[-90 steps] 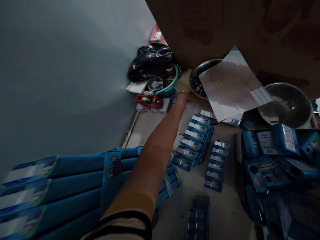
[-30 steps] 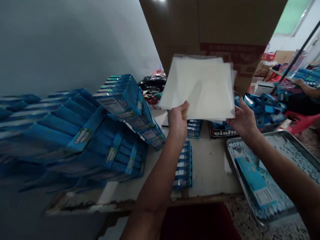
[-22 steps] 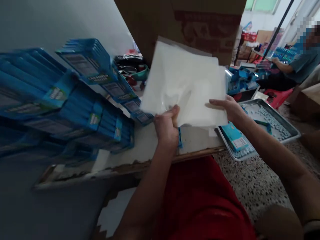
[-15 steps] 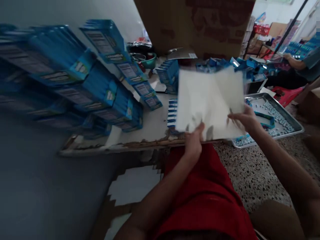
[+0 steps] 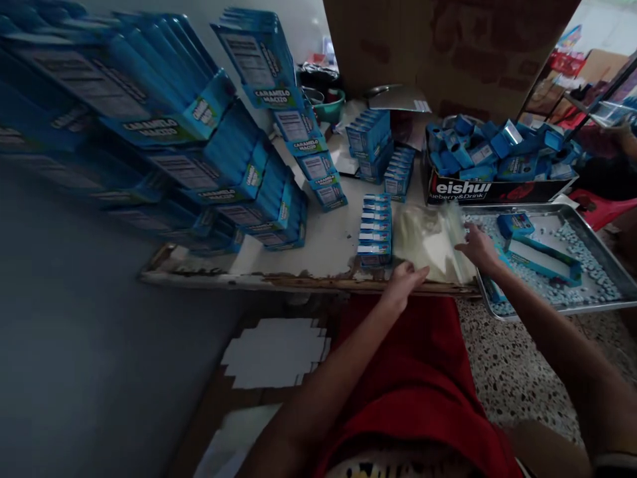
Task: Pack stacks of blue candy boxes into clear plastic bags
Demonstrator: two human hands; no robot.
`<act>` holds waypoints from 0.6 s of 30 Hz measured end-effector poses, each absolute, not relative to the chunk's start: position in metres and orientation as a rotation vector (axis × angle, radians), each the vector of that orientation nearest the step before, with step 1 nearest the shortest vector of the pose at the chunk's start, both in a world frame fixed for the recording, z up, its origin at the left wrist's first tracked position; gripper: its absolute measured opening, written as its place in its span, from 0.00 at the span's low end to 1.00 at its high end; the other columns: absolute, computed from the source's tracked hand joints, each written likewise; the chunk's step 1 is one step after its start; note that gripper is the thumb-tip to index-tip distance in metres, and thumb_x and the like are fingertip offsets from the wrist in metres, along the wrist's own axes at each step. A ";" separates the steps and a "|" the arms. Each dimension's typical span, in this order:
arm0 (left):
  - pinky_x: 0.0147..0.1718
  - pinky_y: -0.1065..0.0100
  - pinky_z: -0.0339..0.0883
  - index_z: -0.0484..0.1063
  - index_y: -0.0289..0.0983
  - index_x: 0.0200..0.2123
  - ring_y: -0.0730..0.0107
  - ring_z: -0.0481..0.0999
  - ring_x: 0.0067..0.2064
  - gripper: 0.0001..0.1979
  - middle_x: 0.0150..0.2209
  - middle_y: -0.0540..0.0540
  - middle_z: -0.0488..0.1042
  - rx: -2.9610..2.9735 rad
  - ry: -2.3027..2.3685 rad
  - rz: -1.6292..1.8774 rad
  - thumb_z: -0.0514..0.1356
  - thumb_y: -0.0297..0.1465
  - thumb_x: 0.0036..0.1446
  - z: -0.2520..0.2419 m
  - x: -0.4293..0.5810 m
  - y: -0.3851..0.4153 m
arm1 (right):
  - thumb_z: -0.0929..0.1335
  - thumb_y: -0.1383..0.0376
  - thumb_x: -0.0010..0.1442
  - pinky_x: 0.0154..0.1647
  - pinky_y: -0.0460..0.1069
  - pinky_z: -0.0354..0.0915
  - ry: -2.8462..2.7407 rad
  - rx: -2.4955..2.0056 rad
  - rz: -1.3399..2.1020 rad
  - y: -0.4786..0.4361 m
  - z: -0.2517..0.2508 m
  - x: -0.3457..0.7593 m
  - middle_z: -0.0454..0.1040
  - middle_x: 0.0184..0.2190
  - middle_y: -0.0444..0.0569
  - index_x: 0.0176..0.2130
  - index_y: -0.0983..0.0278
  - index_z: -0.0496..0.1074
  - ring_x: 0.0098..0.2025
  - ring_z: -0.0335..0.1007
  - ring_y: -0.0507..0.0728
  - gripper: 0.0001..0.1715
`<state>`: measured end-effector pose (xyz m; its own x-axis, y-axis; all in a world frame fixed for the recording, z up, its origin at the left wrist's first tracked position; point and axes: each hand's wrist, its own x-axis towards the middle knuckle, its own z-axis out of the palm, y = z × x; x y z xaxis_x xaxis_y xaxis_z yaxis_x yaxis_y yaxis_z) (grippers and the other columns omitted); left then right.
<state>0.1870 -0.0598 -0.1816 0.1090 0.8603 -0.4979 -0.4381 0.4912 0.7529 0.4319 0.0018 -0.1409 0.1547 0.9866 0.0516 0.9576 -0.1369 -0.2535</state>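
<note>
A pale, partly see-through plastic sheet or bag, blurred, lies at the table's front edge; which of the two it is, I cannot tell. My left hand is at its near left corner, fingers stretched out and thumb apart. Over its right side reaches my right hand, thumb and forefinger spread near the plastic's edge. Immediately left of the plastic stands a row of small blue boxes with white tops. To the right, a metal tray holds small pale pieces, a blue box and a long open blue carton.
Tall stacks of blue cartons line the left wall, beside a narrower stack. Behind the tray, a black printed box overflows with small blue boxes. A large brown cardboard box blocks the back. White card sheets lie below the table.
The pale sheet has come down from above the table onto its surface, and both my hands have lowered and loosened around it. My view has swung left, bringing the tray and black box closer.
</note>
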 end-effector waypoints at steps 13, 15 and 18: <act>0.74 0.48 0.53 0.44 0.30 0.76 0.39 0.57 0.76 0.62 0.75 0.20 0.54 1.608 1.869 1.386 0.77 0.35 0.48 -0.251 0.133 -0.030 | 0.65 0.70 0.70 0.64 0.63 0.64 -2.680 -1.813 -0.106 -0.084 -0.124 0.399 0.68 0.68 0.63 0.63 0.66 0.73 0.67 0.62 0.71 0.24; 0.75 0.49 0.53 0.42 0.34 0.76 0.42 0.56 0.77 0.64 0.75 0.22 0.53 1.545 1.841 1.427 0.78 0.40 0.47 -0.247 0.134 -0.023 | 0.65 0.65 0.72 0.60 0.63 0.65 -2.465 -2.039 -0.150 -0.090 -0.118 0.412 0.75 0.58 0.63 0.57 0.67 0.77 0.60 0.66 0.71 0.18; 0.75 0.48 0.50 0.39 0.35 0.77 0.42 0.52 0.78 0.68 0.76 0.22 0.48 1.546 1.759 1.462 0.78 0.48 0.47 -0.237 0.117 -0.035 | 0.66 0.61 0.72 0.57 0.61 0.67 -2.274 -2.187 -0.112 -0.096 -0.115 0.432 0.78 0.50 0.61 0.53 0.66 0.79 0.55 0.69 0.70 0.18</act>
